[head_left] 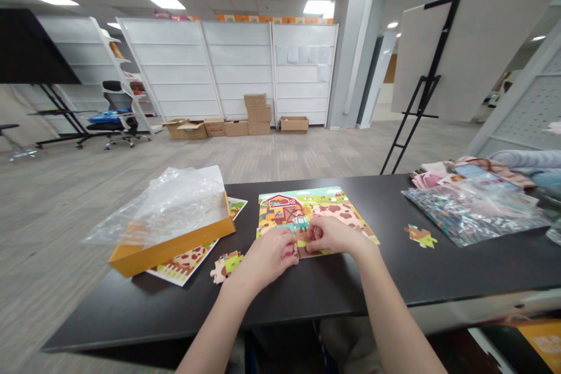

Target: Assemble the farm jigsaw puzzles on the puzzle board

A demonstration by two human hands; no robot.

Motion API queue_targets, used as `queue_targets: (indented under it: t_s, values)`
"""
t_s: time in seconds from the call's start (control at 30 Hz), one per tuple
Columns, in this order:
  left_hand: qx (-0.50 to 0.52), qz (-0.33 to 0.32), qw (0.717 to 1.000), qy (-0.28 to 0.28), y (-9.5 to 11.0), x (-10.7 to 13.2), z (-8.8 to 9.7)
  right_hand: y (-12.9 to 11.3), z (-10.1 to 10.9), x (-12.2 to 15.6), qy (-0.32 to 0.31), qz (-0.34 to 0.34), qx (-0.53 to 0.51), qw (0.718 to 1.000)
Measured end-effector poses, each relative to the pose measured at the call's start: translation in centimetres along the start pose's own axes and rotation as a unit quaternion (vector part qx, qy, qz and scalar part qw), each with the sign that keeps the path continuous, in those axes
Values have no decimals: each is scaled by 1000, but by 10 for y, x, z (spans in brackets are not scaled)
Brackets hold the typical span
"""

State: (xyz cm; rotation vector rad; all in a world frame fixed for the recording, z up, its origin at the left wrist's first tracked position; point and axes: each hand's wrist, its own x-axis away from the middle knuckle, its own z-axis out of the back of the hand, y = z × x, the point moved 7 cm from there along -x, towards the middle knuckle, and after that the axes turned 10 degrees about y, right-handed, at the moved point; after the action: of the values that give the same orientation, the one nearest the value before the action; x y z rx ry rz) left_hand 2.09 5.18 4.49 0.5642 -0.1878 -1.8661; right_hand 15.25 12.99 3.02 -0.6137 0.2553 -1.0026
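Observation:
A farm-scene jigsaw puzzle [307,210] lies on the black table [350,280], mostly joined. Both hands rest on its near edge. My left hand [272,254] is curled, fingertips pressed on a pinkish puzzle piece [290,250] at the lower left part. My right hand [333,235] is curled too, fingers pressing down on the pieces beside the left hand. One loose piece [225,265] lies left of my left hand. Another loose piece [421,236] lies to the right.
An orange box lid [170,248] with crumpled clear plastic [175,198] sits on a printed picture sheet [184,266] at the left. A clear bag of pieces [468,210] and cloth lie at the right. Behind stand an easel [421,93], cardboard boxes and white shelving.

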Motion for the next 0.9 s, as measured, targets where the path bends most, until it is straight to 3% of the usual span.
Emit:
queue_targets:
  t_s: [0.37,0.63,0.9]
  values:
    - [2,-7,1000,8,-1,2,1,-2,1,1,-1,-10,4,1000]
    - [-124,-50,990,-39,20,1,-1,1,-1,-1,3,-3,14,1000]
    - [-145,-40,987,-48,24,3,0,1,-1,-1,-4,2,6,1000]
